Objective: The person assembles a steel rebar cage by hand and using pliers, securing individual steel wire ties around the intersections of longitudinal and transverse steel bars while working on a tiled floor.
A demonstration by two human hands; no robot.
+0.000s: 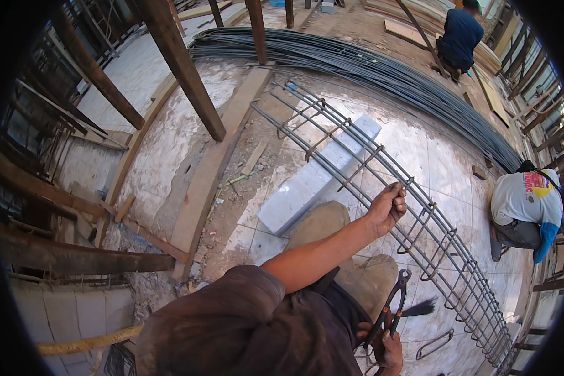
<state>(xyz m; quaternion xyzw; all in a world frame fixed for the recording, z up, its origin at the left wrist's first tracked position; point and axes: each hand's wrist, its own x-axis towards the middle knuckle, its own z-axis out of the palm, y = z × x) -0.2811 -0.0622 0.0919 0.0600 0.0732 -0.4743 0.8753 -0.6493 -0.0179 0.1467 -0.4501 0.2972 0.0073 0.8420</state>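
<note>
A long rebar cage point(423, 216), made of steel bars with rectangular stirrups, runs from upper middle to lower right. My left hand point(387, 210) is over its near half, fingers curled together in a pinch; what is between them is too small to make out. Low in the picture, my right hand point(387, 352) grips a pair of pincers point(395, 294) by the handles, jaws upward. A dark bundle that looks like thin tie wires point(420, 308) juts out beside the pincers. Beneath the cage's upper part lies a pale rectangular block point(301, 194).
Long loose rebar point(357, 66) lies in a curved pile behind the cage. One person point(460, 37) crouches at the far right, another point(526, 203) at the right edge. Wooden posts point(178, 62) and a plank point(216, 169) stand and lie leftward. A loose stirrup point(435, 344) rests on the tiles.
</note>
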